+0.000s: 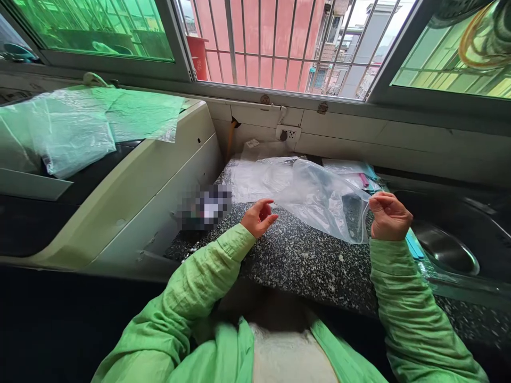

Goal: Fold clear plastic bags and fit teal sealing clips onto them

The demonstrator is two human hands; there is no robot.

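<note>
- The right hand [389, 215] has its grip closed on the right edge of one clear plastic bag [323, 199], fingers curled into a loose fist with the bag's rim pinched between them.
- The left hand [259, 217] has its grip half open, fingers and thumb bent toward each other with a gap between them; it holds nothing and sits just beside the bag's left end (whether a fingertip touches the film I cannot tell).
- The bag lies across the speckled table [303, 260], between the two hands, with something dark inside near its right end.
- More clear plastic sheets [259, 178] lie flat on the far part of the table, behind the bag; their number is unclear.
- One steel sink [447, 250] sits at the right.
- One white appliance [159, 175] stands at the left, plastic film draped on top.
</note>
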